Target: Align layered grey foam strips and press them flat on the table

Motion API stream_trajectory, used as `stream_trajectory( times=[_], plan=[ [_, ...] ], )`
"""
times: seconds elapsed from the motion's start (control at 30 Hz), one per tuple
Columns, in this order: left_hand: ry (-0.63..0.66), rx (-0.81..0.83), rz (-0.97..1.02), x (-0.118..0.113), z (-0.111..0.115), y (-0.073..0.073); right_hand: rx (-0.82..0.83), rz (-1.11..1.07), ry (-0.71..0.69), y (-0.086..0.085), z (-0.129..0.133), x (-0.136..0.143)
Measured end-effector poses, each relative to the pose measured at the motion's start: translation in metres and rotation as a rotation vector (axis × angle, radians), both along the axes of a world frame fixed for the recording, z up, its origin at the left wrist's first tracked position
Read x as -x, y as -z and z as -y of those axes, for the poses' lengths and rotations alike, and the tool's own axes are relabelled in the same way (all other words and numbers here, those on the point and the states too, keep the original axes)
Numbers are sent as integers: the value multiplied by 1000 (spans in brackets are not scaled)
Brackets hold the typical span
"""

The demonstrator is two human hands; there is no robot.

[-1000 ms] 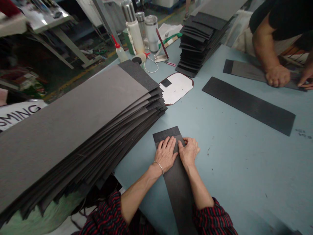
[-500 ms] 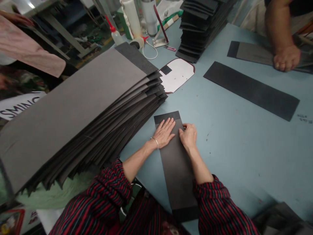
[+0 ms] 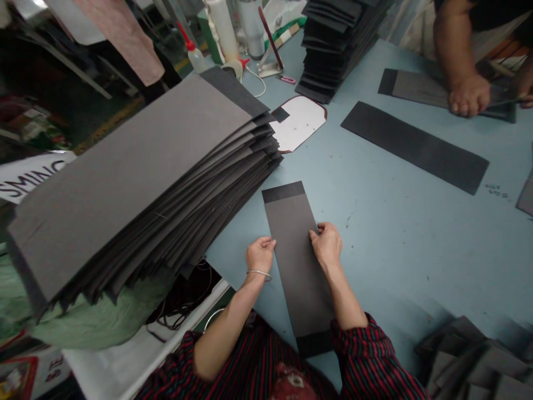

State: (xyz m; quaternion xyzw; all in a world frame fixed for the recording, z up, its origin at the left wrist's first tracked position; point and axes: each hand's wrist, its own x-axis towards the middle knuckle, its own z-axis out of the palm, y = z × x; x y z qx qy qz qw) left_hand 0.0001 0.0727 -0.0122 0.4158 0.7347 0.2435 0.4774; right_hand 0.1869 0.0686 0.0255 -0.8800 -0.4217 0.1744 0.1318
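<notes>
A long, flat grey panel (image 3: 293, 250) with a black band at each end lies lengthwise in front of me on the light blue table (image 3: 387, 244). My left hand (image 3: 260, 255), with a thin bracelet at the wrist, is closed with its fingertips pinching the panel's left edge about midway. On the opposite side my right hand (image 3: 328, 244) is closed at the right edge, thumb on top and fingers by the rim. Left of my hands a thick, fanned-out stack of similar larger grey panels (image 3: 137, 161) reaches past the table's edge.
At the back stands a tall pile of dark panels (image 3: 328, 50) near a white board (image 3: 300, 123), a glue bottle (image 3: 195, 55) and a pink cutter (image 3: 286, 80). A black strip (image 3: 412, 147) lies right. A co-worker's hand (image 3: 469, 95) presses another panel. More pieces (image 3: 470, 361) sit front right.
My left hand has left the panel's top face and moved down to its left edge. My right hand has slid slightly toward me. A co-worker's second hand now shows at right.
</notes>
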Motion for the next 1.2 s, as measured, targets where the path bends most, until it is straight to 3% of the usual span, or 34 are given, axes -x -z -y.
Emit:
stream_trajectory(
  times=[0.17,0.6,0.77,0.87,1.03,1.2],
  plan=[
    [9,16,-83,-5,-2,-7,19,29,5,-1,0,1],
    [21,33,-239,-15,-6,-8,20,12,55,1,-5,2],
    [32,2,-185,-10,-17,-10,-70,-256,95,-4,4,-10],
    [42,8,-107,0,0,-12,-144,-379,138,-8,31,-22],
    [75,64,23,8,50,-10,-134,-402,209,-13,77,-24],
    [67,78,18,-5,59,-9,-111,-383,214,-9,81,-12]
  ],
)
